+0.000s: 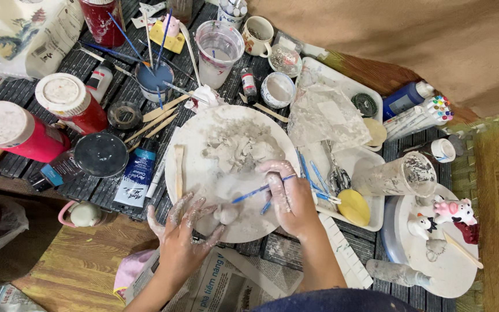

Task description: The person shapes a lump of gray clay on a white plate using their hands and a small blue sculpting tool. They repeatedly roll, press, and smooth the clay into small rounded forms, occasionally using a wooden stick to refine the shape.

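Head camera, looking straight down on a crowded dark slatted tabletop (24,164): at its centre lies a round white board (203,173) smeared with grey clay, a rough clay heap (241,147) piled on its upper half. To the right sits a white tray (371,202) holding a sheet of crumpled plastic (324,115), a yellow sponge (354,207) and a clouded plastic cup (397,175) lying on its side. Two red jars (15,132) with pale lids stand at the left, beside a dark round lid (100,154) and a blue paint tube (137,173). A small turntable (446,271) at lower right carries little painted figurines (454,211). Both hands are coated in wet clay. The left hand (183,234) rests at the board's lower edge, fingers spread, its fingertips touching a small clay lump (226,214) that sits on the board near the rim. The right hand (287,196) lies just beside the lump, fingers loosely curled over a thin blue tool (249,195) that crosses the board between the two hands.
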